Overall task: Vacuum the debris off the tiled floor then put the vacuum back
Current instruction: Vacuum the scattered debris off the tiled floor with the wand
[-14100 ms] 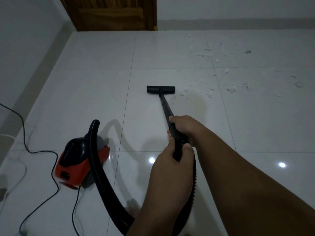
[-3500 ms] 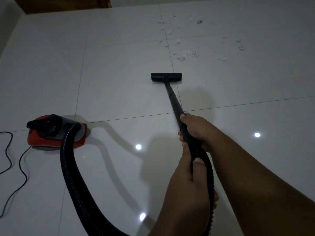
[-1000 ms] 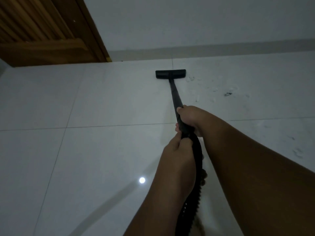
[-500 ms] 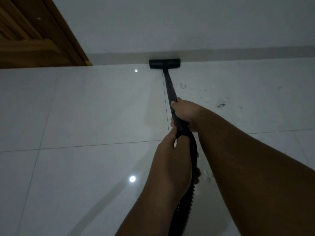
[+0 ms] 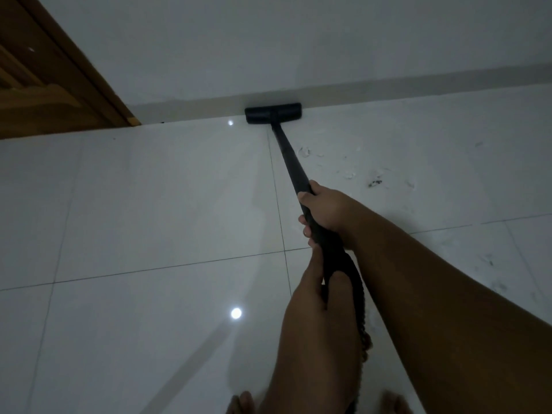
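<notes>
right hand [image 5: 324,209] fingers [image 5: 305,220] curled tight round the vacuum wand [image 5: 291,162]; left hand [image 5: 316,309] grips it just behind. nozzle [image 5: 272,113] well ahead of the fingers, at the skirting [image 5: 388,89]; debris [image 5: 375,182] to their right

— What's the room like down there?
— Dim. A glossy white tiled floor [image 5: 149,204] lies ahead of me, thin dark grout lines [image 5: 278,204] crossing it, two bright light spots [image 5: 236,313] reflected in the sheen.
— And beyond it?
— A plain pale wall [image 5: 298,40] over a grey skirting strip [image 5: 418,82], and a brown wooden door [image 5: 44,94] at far left.
</notes>
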